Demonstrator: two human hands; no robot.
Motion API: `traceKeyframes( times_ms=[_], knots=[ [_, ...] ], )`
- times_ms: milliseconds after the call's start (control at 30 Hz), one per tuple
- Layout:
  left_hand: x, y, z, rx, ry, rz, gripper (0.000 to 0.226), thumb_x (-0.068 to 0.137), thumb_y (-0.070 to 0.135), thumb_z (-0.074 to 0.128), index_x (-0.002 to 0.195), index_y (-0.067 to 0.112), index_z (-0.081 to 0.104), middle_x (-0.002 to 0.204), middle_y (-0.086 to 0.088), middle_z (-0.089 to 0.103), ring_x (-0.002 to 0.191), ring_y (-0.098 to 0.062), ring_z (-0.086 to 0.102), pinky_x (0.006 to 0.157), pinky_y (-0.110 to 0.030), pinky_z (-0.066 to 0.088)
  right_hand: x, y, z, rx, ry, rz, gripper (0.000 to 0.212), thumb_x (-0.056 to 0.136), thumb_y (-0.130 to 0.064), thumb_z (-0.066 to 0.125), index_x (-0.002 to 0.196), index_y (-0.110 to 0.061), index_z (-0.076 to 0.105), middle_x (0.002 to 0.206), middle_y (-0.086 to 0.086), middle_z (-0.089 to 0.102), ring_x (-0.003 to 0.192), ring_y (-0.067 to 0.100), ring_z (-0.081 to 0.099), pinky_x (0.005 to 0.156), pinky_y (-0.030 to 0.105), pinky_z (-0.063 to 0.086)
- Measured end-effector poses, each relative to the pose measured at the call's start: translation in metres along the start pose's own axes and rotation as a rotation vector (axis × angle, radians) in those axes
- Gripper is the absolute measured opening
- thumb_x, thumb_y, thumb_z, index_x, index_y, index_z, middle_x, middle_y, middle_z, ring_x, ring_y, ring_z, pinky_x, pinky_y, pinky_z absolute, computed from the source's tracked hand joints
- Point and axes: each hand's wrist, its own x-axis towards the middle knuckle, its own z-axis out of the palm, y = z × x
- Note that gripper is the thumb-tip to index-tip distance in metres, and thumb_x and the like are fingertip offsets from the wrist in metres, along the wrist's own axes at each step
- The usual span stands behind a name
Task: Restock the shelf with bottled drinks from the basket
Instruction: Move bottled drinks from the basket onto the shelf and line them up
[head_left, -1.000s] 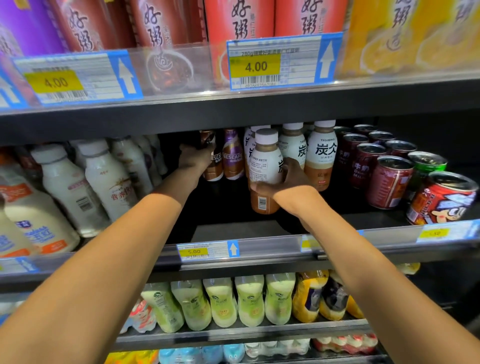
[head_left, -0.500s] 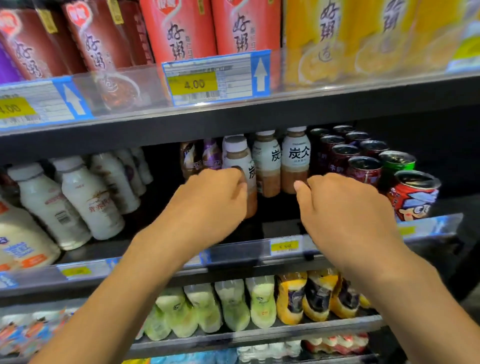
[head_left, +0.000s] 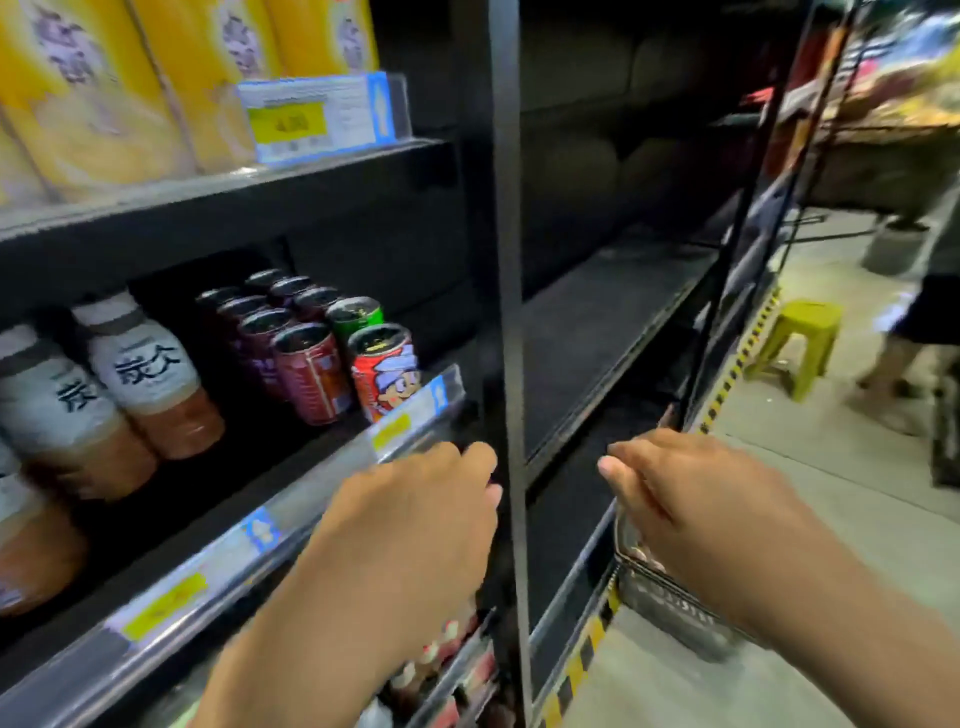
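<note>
White-labelled brown drink bottles (head_left: 148, 382) stand on the middle shelf (head_left: 311, 493) at the left. My left hand (head_left: 415, 519) hovers in front of the shelf's price rail, fingers loosely curled, holding nothing. To its right, past the black upright post (head_left: 506, 260), my right hand (head_left: 691, 499) is loosely curled too and holds nothing. A dark basket (head_left: 675, 613) sits on the floor below my right hand, with the wrist covering part of it. The image is blurred by motion.
Dark red cans (head_left: 311, 371) and a red cartoon can (head_left: 384, 376) stand right of the bottles. Yellow cartons (head_left: 104, 93) fill the top shelf. Bare dark shelves (head_left: 597, 322) lie beyond the post. A yellow-green stool (head_left: 800, 338) and a person (head_left: 924, 312) are in the aisle.
Both hands have let go of the bottles and pulled back out of the shelf. My view has swung right, so the basket and the aisle show now.
</note>
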Motion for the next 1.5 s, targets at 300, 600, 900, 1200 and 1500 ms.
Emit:
traceKeyframes(
  times_ms=[300,600,900,1200,1500],
  knots=[
    [0.081,0.114,0.103,0.016,-0.329,0.426,0.029,0.106,0.041,0.027,0.126,0.026,0.041,0.121,0.001,0.055,0.111,-0.023,0.056,0.084,-0.037,0.045,-0.065,0.120,0.084,-0.019,-0.158,0.468,0.041,0.099,-0.051,0.028,0.118,-0.030,0.057,0.119,-0.005,0.061,0.112,0.022,0.058,0.090,0.035,0.048],
    [0.214,0.208,0.224,-0.005,-0.567,0.443,0.030,0.103,0.039,0.036,0.124,0.021,0.047,0.124,-0.005,0.058,0.115,-0.031,0.056,0.085,-0.040,0.043,-0.017,0.248,0.173,0.082,-0.319,0.636,0.045,0.099,-0.053,0.034,0.130,-0.028,0.055,0.127,-0.004,0.059,0.116,0.021,0.056,0.091,0.034,0.049],
    [0.407,0.278,0.347,-0.028,-0.795,0.226,0.032,0.100,0.041,0.036,0.117,0.019,0.053,0.119,-0.003,0.063,0.108,-0.028,0.060,0.084,-0.038,0.045,0.097,0.439,0.265,0.279,-0.447,0.714,0.033,0.097,-0.044,0.043,0.111,-0.021,0.061,0.114,0.003,0.067,0.105,0.026,0.063,0.082,0.034,0.050],
    [0.542,0.340,0.475,-0.050,-0.895,0.279,0.025,0.100,0.034,0.040,0.114,0.021,0.055,0.117,-0.005,0.062,0.104,-0.026,0.060,0.085,-0.038,0.047,0.171,0.566,0.372,0.320,-0.625,0.748,0.027,0.092,-0.031,0.051,0.114,-0.020,0.062,0.114,0.007,0.066,0.105,0.030,0.063,0.082,0.035,0.051],
    [0.600,0.359,0.692,-0.040,-1.070,0.247,0.016,0.098,0.036,0.042,0.099,0.023,0.051,0.108,-0.006,0.064,0.098,-0.027,0.059,0.077,-0.037,0.046,0.197,0.634,0.572,0.542,-0.818,0.923,0.028,0.089,-0.024,0.056,0.116,-0.017,0.061,0.115,0.009,0.067,0.103,0.030,0.065,0.083,0.036,0.053]
  ],
)
